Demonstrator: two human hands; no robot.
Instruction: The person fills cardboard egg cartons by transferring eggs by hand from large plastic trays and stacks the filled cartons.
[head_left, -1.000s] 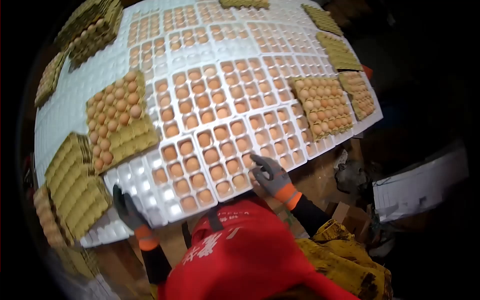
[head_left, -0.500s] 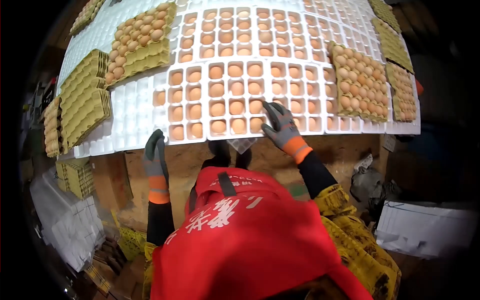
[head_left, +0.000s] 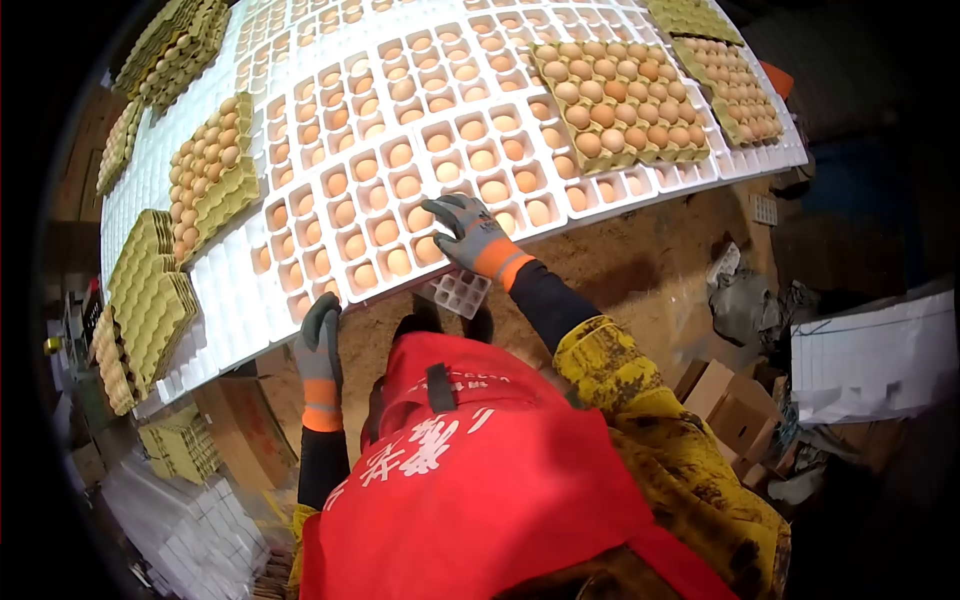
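Observation:
White foam trays with square cells (head_left: 352,228) cover the table, and brown eggs (head_left: 385,232) sit singly in many of the cells. My right hand (head_left: 470,232), in a grey glove with an orange cuff, reaches over the front tray. Its thumb and fingers are apart above the cells, and part of the tray is hidden beneath it. My left hand (head_left: 320,345), gloved alike, is at the table's front edge beside the tray corner. Its fingers are stretched out, and I see nothing held in it.
A pulp tray full of eggs (head_left: 625,100) rests on the foam trays to the right. Farther left are another egg-filled pulp tray (head_left: 205,170) and a stack of pulp trays (head_left: 150,290). Cardboard boxes (head_left: 735,410) and white foam packs (head_left: 880,350) lie on the floor at right.
The view has turned, so the table appears tilted. My right hand has shifted left along the front row relative to the eggs. My left hand stays by the front edge.

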